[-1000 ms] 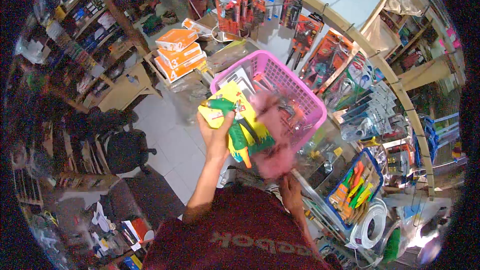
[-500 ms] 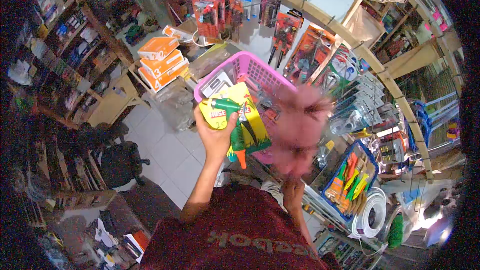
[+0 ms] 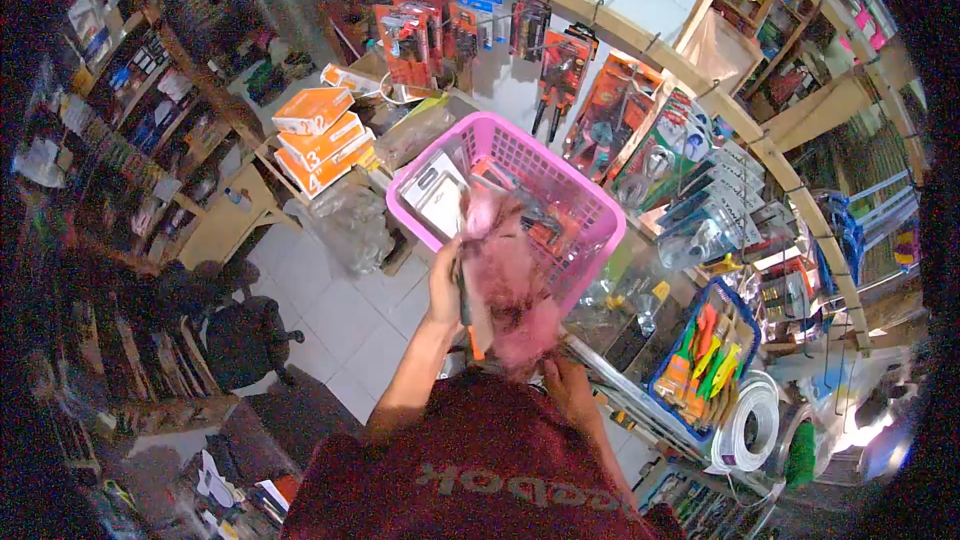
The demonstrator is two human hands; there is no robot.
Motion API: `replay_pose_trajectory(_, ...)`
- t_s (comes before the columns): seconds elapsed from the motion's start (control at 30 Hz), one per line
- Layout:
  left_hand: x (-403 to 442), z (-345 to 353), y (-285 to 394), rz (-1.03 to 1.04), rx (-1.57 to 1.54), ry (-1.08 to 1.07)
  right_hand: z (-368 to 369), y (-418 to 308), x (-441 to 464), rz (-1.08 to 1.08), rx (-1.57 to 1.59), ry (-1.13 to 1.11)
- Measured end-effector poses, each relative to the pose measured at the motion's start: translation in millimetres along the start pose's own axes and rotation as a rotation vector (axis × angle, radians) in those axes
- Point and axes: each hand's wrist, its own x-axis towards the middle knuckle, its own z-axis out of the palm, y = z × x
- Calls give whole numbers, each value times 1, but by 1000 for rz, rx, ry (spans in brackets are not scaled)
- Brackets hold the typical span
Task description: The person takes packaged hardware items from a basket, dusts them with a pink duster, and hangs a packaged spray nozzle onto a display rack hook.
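Note:
My left hand (image 3: pixel 445 285) is closed round a hose nozzle pack, of which only a thin edge and an orange tip (image 3: pixel 476 342) show. A blurred pinkish cloth (image 3: pixel 510 285) covers the rest of the pack. Low at the cloth's bottom end is my right hand (image 3: pixel 563 372), its fingers mostly hidden by the cloth. Behind both hands stands a pink basket (image 3: pixel 598 202) with white-and-grey packs (image 3: pixel 437 195) and red-and-black packs (image 3: pixel 548 230) inside.
Orange boxes (image 3: pixel 316 110) are stacked left of the basket. Carded tools (image 3: pixel 565 68) hang behind it. To the right lie a blue-edged tray (image 3: pixel 655 380) of brushes and a white coil (image 3: pixel 748 425). An office chair (image 3: pixel 245 342) stands on the left.
The cloth has swung left from over the basket's right side onto the nozzle pack. The pack has turned edge-on, and its yellow face is out of sight. My right hand has shifted slightly left.

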Motion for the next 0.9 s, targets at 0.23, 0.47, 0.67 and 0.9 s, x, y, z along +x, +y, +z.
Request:
replay_pose_trajectory(0.23, 18, -60, -8, -77, 12, -446, -6, 0, 8, -159, -111, 189)
replay_pose_trajectory(0.47, -10, -34, 32, -215, -264, -370, -31, 4, 26, -200, -260, 334)
replay_pose_trajectory(0.67, -20, -36, 43, -233, -205, -346, -27, -1, 27, -297, -310, 87)
replay_pose_trajectory(0.9, -25, -44, 37, -125, -169, -294, -14, -3, 32, -303, -226, 99)
